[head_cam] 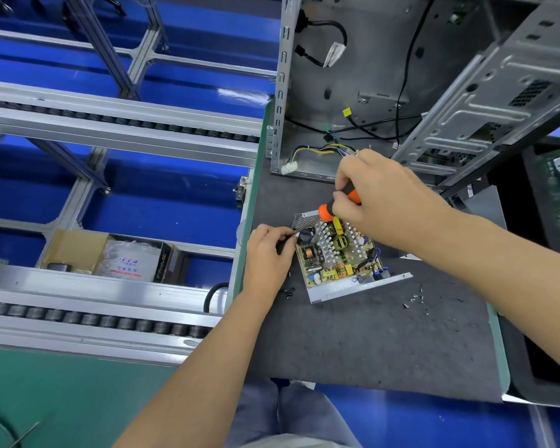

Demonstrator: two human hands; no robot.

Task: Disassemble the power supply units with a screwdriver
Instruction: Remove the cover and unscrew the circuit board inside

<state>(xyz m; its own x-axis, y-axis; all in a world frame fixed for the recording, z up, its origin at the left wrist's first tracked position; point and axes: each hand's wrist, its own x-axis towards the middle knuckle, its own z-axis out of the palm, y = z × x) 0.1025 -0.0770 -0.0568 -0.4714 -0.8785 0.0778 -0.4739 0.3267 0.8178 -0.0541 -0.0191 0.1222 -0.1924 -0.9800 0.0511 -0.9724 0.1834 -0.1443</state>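
Dark grey counter (369,344) holds the open silver metal power supply box (340,257), lid off, green board showing. Your right hand (379,192) grips the orange and black screwdriver (337,205). Your left hand (269,253) pinches its tip. Loose small screws (414,299) lie near; the board is still inside.

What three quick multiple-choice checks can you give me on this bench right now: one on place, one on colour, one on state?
1. Where do the black screws lie?
A. on the mat near the left hand
B. inside the computer case
C. in the cardboard box

2. The screwdriver handle is:
A. blue and white
B. orange and black
C. all green

3. The power supply unit is:
A. fully closed
B. open, circuit board exposed
C. wrapped in plastic

Answers: 1 A, they sit beside the left hand. 2 B, visible in the right hand. 3 B, components show.
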